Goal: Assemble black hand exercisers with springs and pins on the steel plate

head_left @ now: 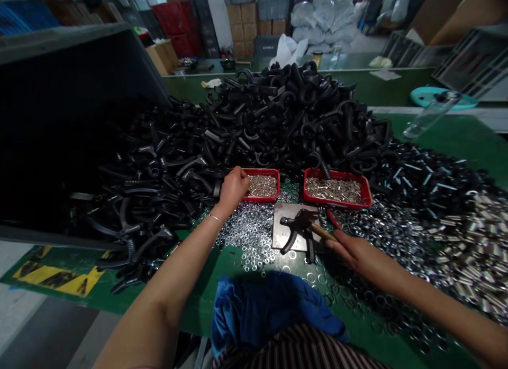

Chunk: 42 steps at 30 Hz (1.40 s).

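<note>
My left hand (234, 189) rests closed at the left edge of a small red tray (264, 171) of tiny metal pieces. Whether its fingers pinch anything is hidden. My right hand (359, 255) grips the wooden handle of a small hammer (323, 231). The hammer's dark head sits over a black plastic handle-shaped part (291, 237), which lies on a steel plate (286, 221). To the right of the plate, a larger red tray (337, 174) holds short metal sleeves. Loose steel washers (246, 237) spread around the plate.
A huge heap of black plastic parts (278, 120) spills from a dark bin (59, 94) across the green workbench (206, 284). Metal sleeves (472, 252) and black pieces cover the right side. A blue cloth (270, 311) lies at my lap.
</note>
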Tool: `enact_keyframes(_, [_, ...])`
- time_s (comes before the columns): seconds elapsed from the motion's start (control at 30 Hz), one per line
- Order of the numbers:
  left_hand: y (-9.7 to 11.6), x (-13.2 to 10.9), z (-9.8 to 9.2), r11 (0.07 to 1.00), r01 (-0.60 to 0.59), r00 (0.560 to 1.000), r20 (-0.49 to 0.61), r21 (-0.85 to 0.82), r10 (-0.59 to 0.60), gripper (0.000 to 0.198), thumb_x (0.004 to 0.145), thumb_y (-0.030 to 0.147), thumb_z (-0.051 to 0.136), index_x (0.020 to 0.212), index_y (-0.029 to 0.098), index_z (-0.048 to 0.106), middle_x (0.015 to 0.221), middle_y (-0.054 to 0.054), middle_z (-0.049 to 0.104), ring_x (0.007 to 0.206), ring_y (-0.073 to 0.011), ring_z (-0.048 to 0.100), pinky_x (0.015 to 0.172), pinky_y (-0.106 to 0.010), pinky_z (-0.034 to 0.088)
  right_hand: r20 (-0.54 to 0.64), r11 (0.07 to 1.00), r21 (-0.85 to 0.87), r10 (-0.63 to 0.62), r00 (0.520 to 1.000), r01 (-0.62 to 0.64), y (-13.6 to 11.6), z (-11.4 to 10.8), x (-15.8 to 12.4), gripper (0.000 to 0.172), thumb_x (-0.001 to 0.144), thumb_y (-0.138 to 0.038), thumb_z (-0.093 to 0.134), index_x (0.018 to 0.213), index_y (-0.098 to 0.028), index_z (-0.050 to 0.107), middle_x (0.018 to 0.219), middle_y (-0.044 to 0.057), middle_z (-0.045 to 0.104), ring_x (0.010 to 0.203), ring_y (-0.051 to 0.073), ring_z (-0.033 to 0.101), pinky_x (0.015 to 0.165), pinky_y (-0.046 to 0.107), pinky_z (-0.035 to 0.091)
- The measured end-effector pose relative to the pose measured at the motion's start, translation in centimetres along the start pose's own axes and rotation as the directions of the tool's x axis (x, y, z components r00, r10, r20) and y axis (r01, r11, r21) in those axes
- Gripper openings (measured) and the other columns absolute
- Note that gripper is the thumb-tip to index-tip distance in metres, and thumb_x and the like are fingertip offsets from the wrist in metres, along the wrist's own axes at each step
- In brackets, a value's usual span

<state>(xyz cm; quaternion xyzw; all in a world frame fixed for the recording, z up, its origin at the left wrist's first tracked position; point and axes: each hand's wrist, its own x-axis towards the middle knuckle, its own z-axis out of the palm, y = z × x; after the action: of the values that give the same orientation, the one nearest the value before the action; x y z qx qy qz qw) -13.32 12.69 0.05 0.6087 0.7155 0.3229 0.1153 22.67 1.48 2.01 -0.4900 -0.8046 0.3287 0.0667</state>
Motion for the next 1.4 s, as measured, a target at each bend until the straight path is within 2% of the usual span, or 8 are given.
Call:
enact_keyframes(0.1, [1.1,-1.0,0.1,0.899,0.073,0.997,0.017,-0.432,-0.073,0.009,0.081,0.026,0.061,0.082,0.018,0.056,0.074,0.000,0.064,0.068,-0.0149,0.062,0.068,-0.026,0.047,-0.071,0.996,0.082,0.047,0.996,-0.041,-0.1,-0.5,-0.1,0.037,0.101,-0.052,0.033,0.095,-0.024,0.056,0.073,0.004,0.066,0.065,0.020,0.063,0.060,0.029,0.046])
enact_keyframes(0.2, [3.6,-3.5,1.5,0.766,0.090,0.985,0.171,-0.636,0.026,0.010,0.080,0.026,0.062,0.083,0.017,0.059,0.077,0.000,0.066,0.070,-0.0143,0.063,0.069,-0.026,0.049,-0.091,0.993,0.069,0.098,0.991,-0.092,0.6,-0.3,0.0,0.037,0.098,-0.054,0.038,0.092,-0.023,0.057,0.077,0.006,0.067,0.069,0.022,0.064,0.064,0.031,0.047])
enact_keyframes(0.33, [7.0,-6.7,5.0,0.852,0.041,0.921,0.351,-0.522,0.171,0.003,0.081,0.017,0.058,0.081,0.017,0.061,0.075,0.000,0.065,0.070,-0.0137,0.060,0.069,-0.026,0.047,0.048,0.968,0.215,0.126,0.991,-0.134,2.3,0.5,0.1,0.040,0.096,-0.057,0.041,0.094,-0.022,0.059,0.073,0.003,0.064,0.066,0.019,0.060,0.060,0.029,0.045])
enact_keyframes(0.5, [8.3,-7.2,8.4,0.933,-0.211,0.897,0.323,-0.291,0.303,0.008,0.086,0.016,0.056,0.081,0.018,0.062,0.084,-0.003,0.065,0.082,-0.0166,0.061,0.080,-0.030,0.047,-0.063,0.836,0.499,0.299,0.952,-0.229,3.0,1.1,-1.4,0.044,0.094,-0.063,0.042,0.080,-0.022,0.051,0.062,-0.002,0.054,0.051,0.013,0.048,0.045,0.024,0.036])
enact_keyframes(0.6, [8.0,-6.9,9.4,0.933,-0.267,0.884,0.324,-0.240,0.337,0.009,0.088,0.017,0.056,0.082,0.018,0.063,0.089,-0.004,0.064,0.090,-0.0180,0.061,0.087,-0.032,0.047,-0.069,0.748,0.602,0.396,0.916,-0.278,3.5,1.5,-2.5,0.045,0.093,-0.064,0.043,0.076,-0.023,0.048,0.059,-0.004,0.051,0.045,0.011,0.042,0.041,0.023,0.031])
enact_keyframes(1.03, [8.5,-7.6,9.7,0.918,-0.389,0.860,0.329,-0.070,0.390,0.008,0.094,0.019,0.054,0.089,0.017,0.060,0.093,-0.005,0.063,0.093,-0.0198,0.059,0.087,-0.034,0.045,-0.019,0.724,0.638,0.357,0.934,-0.264,4.6,2.3,-3.1,0.044,0.095,-0.061,0.042,0.075,-0.023,0.048,0.054,-0.006,0.048,0.041,0.009,0.036,0.038,0.023,0.024])
enact_keyframes(1.23, [8.2,-8.0,10.0,0.775,-0.624,0.748,0.364,0.103,0.555,0.016,0.099,0.023,0.045,0.100,0.015,0.059,0.103,-0.009,0.061,0.097,-0.0231,0.057,0.091,-0.039,0.044,-0.084,0.812,0.535,0.326,0.942,-0.233,4.7,1.7,-2.9,0.042,0.095,-0.060,0.042,0.080,-0.022,0.054,0.063,-0.002,0.058,0.048,0.012,0.045,0.045,0.024,0.032])
enact_keyframes(1.4, [7.6,-8.4,9.8,0.828,-0.559,0.778,0.329,-0.025,0.535,0.016,0.099,0.025,0.047,0.105,0.015,0.058,0.107,-0.009,0.060,0.101,-0.0213,0.057,0.092,-0.036,0.047,-0.094,0.925,0.336,0.223,0.970,-0.180,5.1,-0.2,-1.9,0.044,0.098,-0.057,0.038,0.080,-0.022,0.057,0.068,0.001,0.063,0.059,0.016,0.055,0.057,0.028,0.041])
